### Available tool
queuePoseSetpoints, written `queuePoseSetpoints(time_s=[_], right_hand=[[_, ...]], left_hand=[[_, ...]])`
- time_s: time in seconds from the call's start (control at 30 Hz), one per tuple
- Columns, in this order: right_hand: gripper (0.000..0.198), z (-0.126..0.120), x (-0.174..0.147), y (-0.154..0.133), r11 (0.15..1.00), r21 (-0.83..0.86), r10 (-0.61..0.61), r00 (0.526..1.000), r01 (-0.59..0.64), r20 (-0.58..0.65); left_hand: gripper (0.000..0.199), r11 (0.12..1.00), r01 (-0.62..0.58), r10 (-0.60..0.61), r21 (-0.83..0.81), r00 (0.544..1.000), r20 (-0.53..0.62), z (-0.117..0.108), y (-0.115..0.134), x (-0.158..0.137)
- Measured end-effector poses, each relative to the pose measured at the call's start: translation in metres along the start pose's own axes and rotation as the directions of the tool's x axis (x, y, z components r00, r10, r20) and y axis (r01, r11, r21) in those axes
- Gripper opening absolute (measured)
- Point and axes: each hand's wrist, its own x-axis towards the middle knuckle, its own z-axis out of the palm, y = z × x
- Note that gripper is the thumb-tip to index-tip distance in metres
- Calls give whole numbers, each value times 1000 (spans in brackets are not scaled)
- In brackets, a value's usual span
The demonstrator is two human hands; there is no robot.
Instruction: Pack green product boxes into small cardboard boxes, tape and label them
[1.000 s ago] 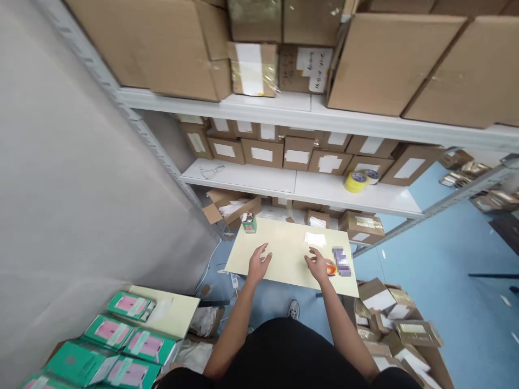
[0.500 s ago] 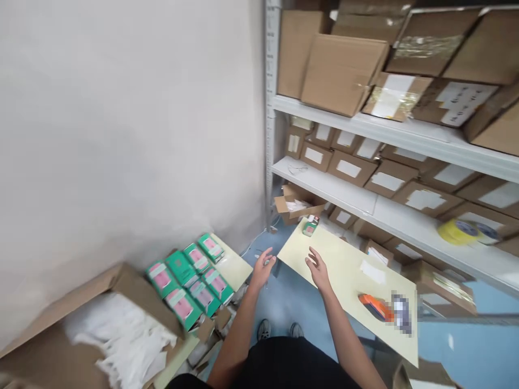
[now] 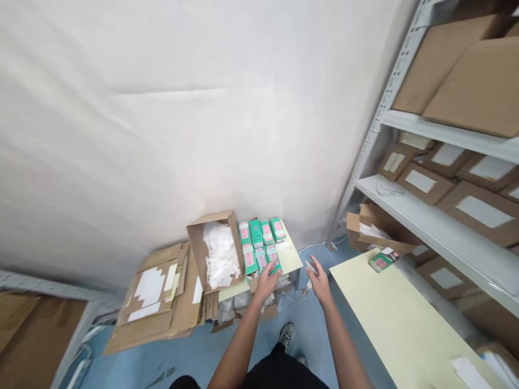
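Observation:
My left hand [image 3: 267, 280] is in front of the green boxes with pink labels [image 3: 248, 258], overlapping the nearest ones in view. Its fingers are apart and hold nothing; whether they touch a box I cannot tell. To the right, over the gap between the two tables, my right hand [image 3: 319, 282] hangs open. Something small and white shows behind its fingers, near a cable on the floor. The green boxes stand in two rows on a pale yellow table [image 3: 290, 256] against the wall. Beside them is an open carton [image 3: 194, 237] holding white crumpled pieces [image 3: 221, 256].
Flattened cardboard [image 3: 162, 319] lies stacked at the left. At the right, another pale table [image 3: 389, 319] bears one green box [image 3: 381, 261]. Behind it, a shelf rack [image 3: 399, 202] holds labelled cartons. A white cable [image 3: 298, 298] runs over the blue floor.
The view has swung left, so the green boxes are now in front of me and the right table has shifted right. Both hands have stayed open and now point towards the left table.

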Motion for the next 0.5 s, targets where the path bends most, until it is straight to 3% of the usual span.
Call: queuePoseSetpoints(time_s=[0.1,0.2,0.33,0.5], right_hand=[[74,27,-21,25,998,25,57,997,-58,60],[76,57,-41,32,995,50,79,990,-86,117],[73,101,-55,16,997,38,53,969,-64,240],[70,172,-63,-11,999,-5,-31,939,35,342]], left_hand=[[59,997,-10,14,77,999,-49,-18,-7,-28],[55,987,-38,53,153,994,-96,-49,-1,-52],[53,987,19,21,162,969,-244,-107,2,-78],[54,995,38,-1,92,927,-375,-186,-19,-101]])
